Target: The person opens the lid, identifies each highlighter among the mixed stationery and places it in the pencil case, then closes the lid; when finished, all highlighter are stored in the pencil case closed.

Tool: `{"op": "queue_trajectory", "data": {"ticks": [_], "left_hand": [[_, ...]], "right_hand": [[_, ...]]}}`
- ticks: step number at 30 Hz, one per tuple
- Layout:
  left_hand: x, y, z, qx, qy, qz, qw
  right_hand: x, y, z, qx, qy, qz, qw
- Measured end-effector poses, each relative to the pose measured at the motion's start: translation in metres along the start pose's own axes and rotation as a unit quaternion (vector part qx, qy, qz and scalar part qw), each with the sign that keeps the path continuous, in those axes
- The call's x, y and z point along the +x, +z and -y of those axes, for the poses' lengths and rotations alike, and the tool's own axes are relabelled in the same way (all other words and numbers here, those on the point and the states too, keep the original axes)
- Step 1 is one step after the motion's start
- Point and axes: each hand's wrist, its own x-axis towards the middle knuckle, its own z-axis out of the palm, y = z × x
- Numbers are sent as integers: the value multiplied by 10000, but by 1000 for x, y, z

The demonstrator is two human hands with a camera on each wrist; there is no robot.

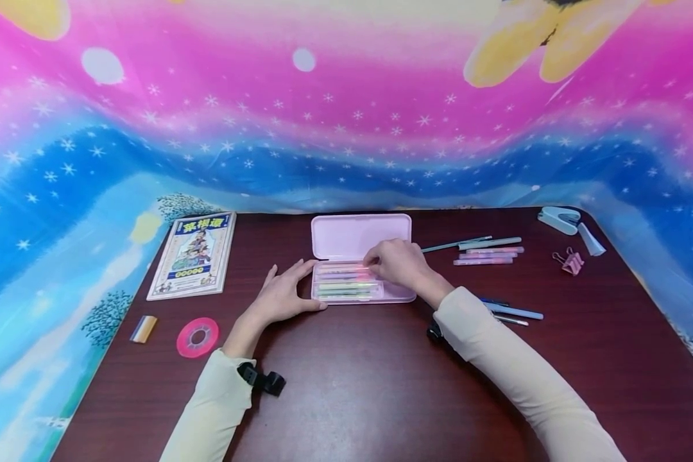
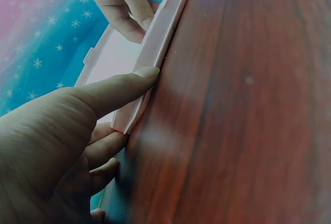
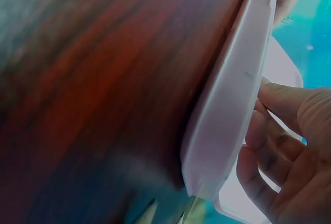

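Observation:
A pink pencil case [image 1: 395,292] stands open on the dark table, its lid [image 1: 360,237] raised at the back. Several pastel pens [image 1: 346,287] lie side by side in its left part. My left hand [image 1: 283,292] holds the case's left end, thumb on the front wall and fingers round the side. Over the tray, my right hand [image 1: 401,262] has its fingers curled and pinches the right end of a pink pen [image 1: 343,267] at the back of the row. In the right wrist view the case's front wall [image 3: 227,100] hides that pen.
Several pens [image 1: 487,255] lie right of the case, and more pens [image 1: 516,312] near the right sleeve. A stapler [image 1: 559,220] and pink binder clip [image 1: 570,262] are at far right. At left are a booklet [image 1: 193,256], pink tape roll [image 1: 197,327] and eraser [image 1: 144,329].

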Motion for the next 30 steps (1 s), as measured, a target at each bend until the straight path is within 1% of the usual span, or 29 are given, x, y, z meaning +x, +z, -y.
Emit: {"op": "queue_trajectory", "data": {"ticks": [7,13,18,24,27,30], "left_hand": [[0,-1,-1,-6,-12,20,10000],[0,-1,-2,5,-21,16,10000],[0,-1,-2,15,-36,34,10000],[0,-2,-2,1,-34,-2,10000],[-1,-2,-2,16,-45,11,10000],[-2,0,-2,17,-61,58,10000]], "right_hand": [[-5,-7,-10,130,43,-85,9999],[-15,-25,-32,370,265,-261,9986],[-29,-50,-65,552,561,-354,9963],[-55,-80,-112,727,1137,-491,9896],[-73,-87,-135,926,1399,-535,9844],[-91,-86,-154,1124,1669,-508,9782]]}}
